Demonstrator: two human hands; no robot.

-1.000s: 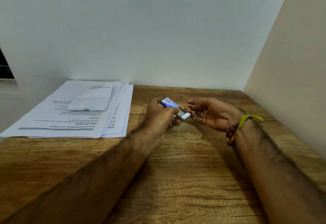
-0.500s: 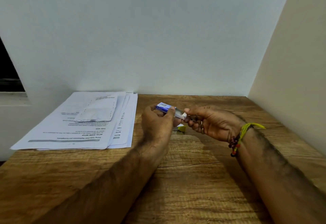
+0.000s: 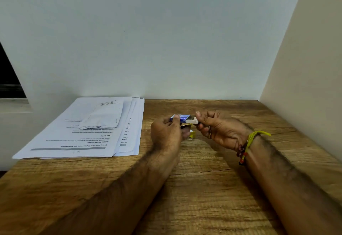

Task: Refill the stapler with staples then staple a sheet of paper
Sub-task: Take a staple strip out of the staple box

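Above the wooden worktop (image 3: 203, 188), two hands hold one small blue-and-white cardboard staple box (image 3: 182, 118): the left hand (image 3: 166, 135) grips its blue sleeve, the right hand (image 3: 216, 129) pinches the white inner tray, slid partly out. One stack of printed white paper sheets (image 3: 88, 133) lies left; one small yellow object (image 3: 192, 134), partly hidden, sits beneath the hands.

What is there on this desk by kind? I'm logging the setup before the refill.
Small blue staple box, held by left hand and right hand: 1
Stack of printed white papers: 1
Folded white sheet on it: 1
Small yellow object, partly hidden: 1
Total: 4
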